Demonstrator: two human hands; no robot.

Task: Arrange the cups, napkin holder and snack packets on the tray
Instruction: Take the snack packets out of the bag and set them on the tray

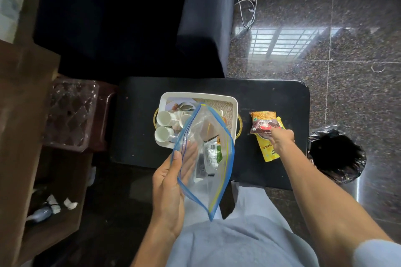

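Note:
A white tray (234, 102) with gold handles sits on a low black table (271, 97). White cups (165, 118) lie on their sides at the tray's left. My left hand (171, 182) holds a clear zip bag (208, 158) with a blue edge open above the tray's near side; a white and green packet (211, 155) shows through it. My right hand (282, 138) rests on snack packets to the right of the tray: an orange and brown one (263, 121) lying over a yellow one (269, 151). I see no napkin holder that I can tell apart.
A bin lined with a black bag (338, 154) stands right of the table. A dark sofa (204, 17) is behind it. At the left are a brown stool with a clear tray (71, 112) and a wooden shelf (23, 97). The floor is polished granite.

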